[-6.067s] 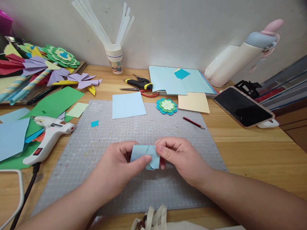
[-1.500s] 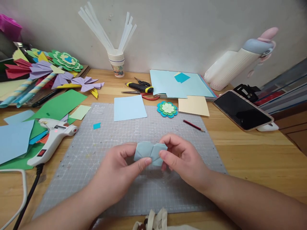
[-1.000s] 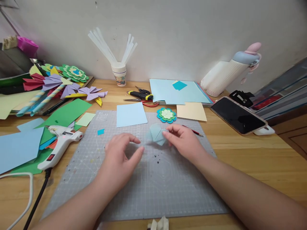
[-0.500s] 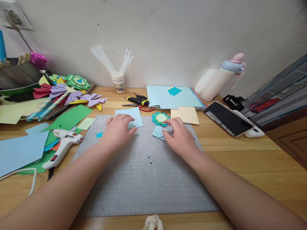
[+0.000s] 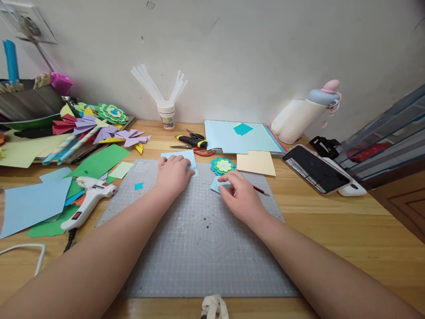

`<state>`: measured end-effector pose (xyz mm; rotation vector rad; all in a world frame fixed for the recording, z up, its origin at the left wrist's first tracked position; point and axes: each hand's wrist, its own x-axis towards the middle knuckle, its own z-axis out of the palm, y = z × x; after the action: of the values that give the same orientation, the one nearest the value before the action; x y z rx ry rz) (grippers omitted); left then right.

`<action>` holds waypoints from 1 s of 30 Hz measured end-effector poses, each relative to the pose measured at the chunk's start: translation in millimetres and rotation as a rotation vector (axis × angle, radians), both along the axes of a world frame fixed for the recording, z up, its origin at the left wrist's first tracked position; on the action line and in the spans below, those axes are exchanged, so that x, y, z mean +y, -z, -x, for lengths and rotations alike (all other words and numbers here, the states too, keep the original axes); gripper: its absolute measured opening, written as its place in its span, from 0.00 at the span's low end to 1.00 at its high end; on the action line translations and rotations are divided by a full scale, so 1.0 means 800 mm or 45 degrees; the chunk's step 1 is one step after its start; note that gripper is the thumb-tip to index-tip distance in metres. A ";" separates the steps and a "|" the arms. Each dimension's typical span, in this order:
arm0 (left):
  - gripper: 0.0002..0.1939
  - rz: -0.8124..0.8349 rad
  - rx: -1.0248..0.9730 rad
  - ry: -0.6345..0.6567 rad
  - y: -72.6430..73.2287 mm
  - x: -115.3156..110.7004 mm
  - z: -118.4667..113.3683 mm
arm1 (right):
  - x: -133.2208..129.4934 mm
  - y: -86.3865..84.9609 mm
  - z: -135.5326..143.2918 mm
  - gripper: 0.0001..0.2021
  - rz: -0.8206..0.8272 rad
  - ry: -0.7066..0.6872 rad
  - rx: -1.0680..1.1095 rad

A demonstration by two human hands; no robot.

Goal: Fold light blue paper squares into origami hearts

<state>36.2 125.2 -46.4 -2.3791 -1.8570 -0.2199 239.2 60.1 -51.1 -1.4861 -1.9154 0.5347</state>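
**One blue paper under each hand**

Before you spreads the mat [image 5: 212, 266], presumably guarding the table [image 5: 332, 212]. Your right hand [image 5: 244, 197] has its fingers apart over the folded blue paper [image 5: 215, 185], on the mat just short of the layered flower [image 5: 223, 166]. Your left hand [image 5: 175, 175] curls over the blue square [image 5: 187, 155]; any grip is hidden. Beyond, cups [image 5: 166, 116] hold strips [image 5: 145, 82], likely for tidiness.

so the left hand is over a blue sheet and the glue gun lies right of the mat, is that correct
Not quite: the glue gun lies left of the mat, as the head view shows. The left hand is indeed over a blue sheet.
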 end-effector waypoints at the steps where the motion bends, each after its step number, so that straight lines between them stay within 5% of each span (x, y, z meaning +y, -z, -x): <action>1: 0.16 0.004 -0.014 -0.017 0.001 0.002 0.002 | 0.000 0.001 0.000 0.06 0.003 -0.007 0.008; 21: 0.16 0.006 -0.337 -0.177 0.013 0.025 0.007 | -0.004 0.002 0.004 0.06 0.075 -0.069 0.178; 25: 0.11 -0.111 -0.443 -0.156 -0.003 0.014 0.007 | -0.007 -0.002 0.006 0.05 0.144 -0.074 0.343; 30: 0.06 -0.227 -0.486 0.105 -0.034 -0.040 -0.007 | -0.015 -0.005 0.017 0.17 0.340 -0.092 0.668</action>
<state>42.1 93.1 -19.2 -2.4184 -1.7860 -0.8641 226.0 47.7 -47.4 -1.2693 -1.5259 1.1275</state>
